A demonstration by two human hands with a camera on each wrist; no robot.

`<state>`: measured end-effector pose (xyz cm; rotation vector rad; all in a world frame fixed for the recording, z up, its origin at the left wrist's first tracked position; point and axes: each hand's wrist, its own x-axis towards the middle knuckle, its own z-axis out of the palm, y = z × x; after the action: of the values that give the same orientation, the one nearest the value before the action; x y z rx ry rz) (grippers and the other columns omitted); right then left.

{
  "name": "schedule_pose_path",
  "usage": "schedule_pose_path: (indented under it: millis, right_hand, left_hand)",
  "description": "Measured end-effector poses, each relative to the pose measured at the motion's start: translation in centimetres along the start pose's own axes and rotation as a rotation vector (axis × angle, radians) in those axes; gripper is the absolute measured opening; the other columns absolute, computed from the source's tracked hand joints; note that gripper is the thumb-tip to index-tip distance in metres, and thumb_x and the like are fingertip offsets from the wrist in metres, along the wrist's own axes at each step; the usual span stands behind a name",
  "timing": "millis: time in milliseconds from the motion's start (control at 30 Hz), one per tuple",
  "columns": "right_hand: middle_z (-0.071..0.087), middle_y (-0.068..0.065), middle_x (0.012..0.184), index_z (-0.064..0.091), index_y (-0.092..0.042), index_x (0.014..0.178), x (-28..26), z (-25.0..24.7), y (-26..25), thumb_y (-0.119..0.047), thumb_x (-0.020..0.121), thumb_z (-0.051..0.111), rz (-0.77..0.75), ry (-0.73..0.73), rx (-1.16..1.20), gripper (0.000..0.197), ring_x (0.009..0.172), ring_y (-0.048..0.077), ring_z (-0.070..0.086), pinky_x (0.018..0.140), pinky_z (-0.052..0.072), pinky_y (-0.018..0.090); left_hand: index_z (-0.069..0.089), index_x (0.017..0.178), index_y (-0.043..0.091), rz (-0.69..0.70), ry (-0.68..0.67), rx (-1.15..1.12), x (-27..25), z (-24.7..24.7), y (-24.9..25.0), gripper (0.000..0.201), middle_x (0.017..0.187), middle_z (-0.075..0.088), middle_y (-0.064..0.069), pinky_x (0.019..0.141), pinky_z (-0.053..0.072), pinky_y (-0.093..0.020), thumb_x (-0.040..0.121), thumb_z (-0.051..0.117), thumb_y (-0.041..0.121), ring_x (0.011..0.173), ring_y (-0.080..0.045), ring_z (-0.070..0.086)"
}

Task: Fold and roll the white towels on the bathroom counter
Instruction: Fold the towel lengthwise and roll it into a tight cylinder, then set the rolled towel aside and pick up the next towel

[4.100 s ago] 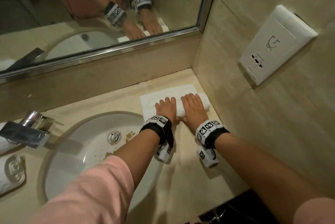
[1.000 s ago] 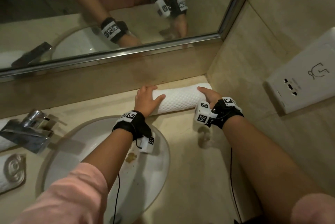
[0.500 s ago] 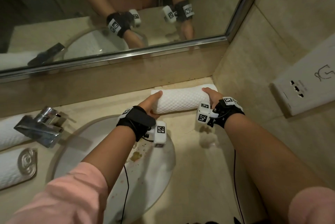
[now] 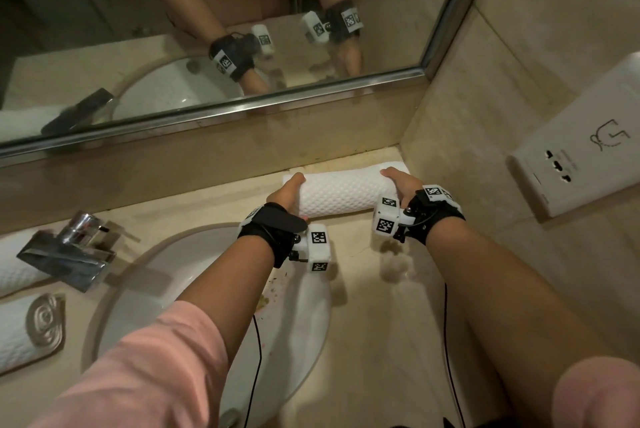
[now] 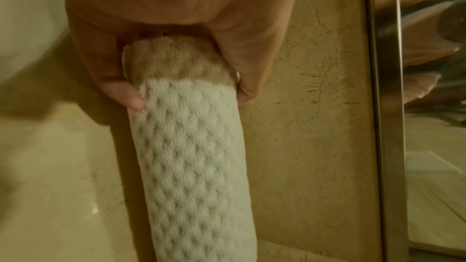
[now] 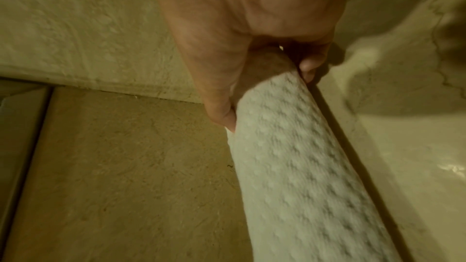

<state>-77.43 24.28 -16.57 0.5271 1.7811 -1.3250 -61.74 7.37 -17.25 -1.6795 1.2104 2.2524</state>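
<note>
A white waffle-textured towel (image 4: 341, 194), rolled into a cylinder, lies across the back right corner of the beige counter (image 4: 363, 306), close to the backsplash. My left hand (image 4: 289, 197) grips its left end, thumb and fingers curled round the roll (image 5: 191, 156). My right hand (image 4: 400, 185) grips the right end by the side wall, fingers wrapped round the roll (image 6: 302, 166). Two more rolled white towels (image 4: 27, 330) lie at the far left of the counter.
A white oval sink (image 4: 214, 306) with brown specks sits under my left forearm. A chrome tap (image 4: 69, 251) stands at its left. The mirror (image 4: 207, 29) runs along the back. A white socket plate (image 4: 581, 147) is on the right wall.
The flat folded towel from four seconds ago is now a full roll. My left hand moved from on top of the roll to gripping its left end; the right keeps hold of the right end.
</note>
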Motion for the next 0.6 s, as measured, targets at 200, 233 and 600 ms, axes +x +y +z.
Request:
schedule_pose_path:
  millis: [200, 233, 600]
  right_hand:
    - [0.059, 0.01, 0.049, 0.058, -0.006, 0.084, -3.2, -0.8, -0.5, -0.017, 0.084, 0.068, 0.028, -0.06, -0.014, 0.015, 0.033, 0.018, 0.055, 0.037, 0.046, 0.024]
    - [0.055, 0.008, 0.039, 0.055, -0.007, 0.075, -3.7, -1.2, -0.2, -0.016, 0.086, 0.067, 0.038, -0.062, 0.007, 0.019, 0.027, 0.016, 0.051, 0.034, 0.043, 0.02]
    - [0.052, 0.004, 0.05, 0.054, -0.015, 0.069, -10.3, -3.7, 1.8, -0.037, 0.058, 0.086, 0.004, -0.141, -0.062, 0.04, 0.037, 0.02, 0.047, 0.044, 0.04, 0.026]
  left_hand:
    - [0.057, 0.106, 0.015, 0.035, -0.049, -0.054, 2.5, -0.9, -0.3, 0.06, 0.117, 0.064, -0.014, 0.067, 0.053, -0.035, 0.055, 0.073, 0.04, 0.097, -0.031, 0.064]
    - [0.057, 0.111, 0.014, 0.041, -0.059, -0.059, 3.0, -1.2, -0.4, 0.067, 0.126, 0.06, -0.015, 0.072, 0.053, -0.039, 0.051, 0.075, 0.039, 0.103, -0.033, 0.063]
    - [0.053, 0.088, 0.015, 0.118, -0.154, -0.105, -6.2, -2.0, 0.3, 0.013, 0.083, 0.06, -0.007, 0.042, 0.05, -0.02, 0.093, 0.052, 0.027, 0.07, -0.021, 0.061]
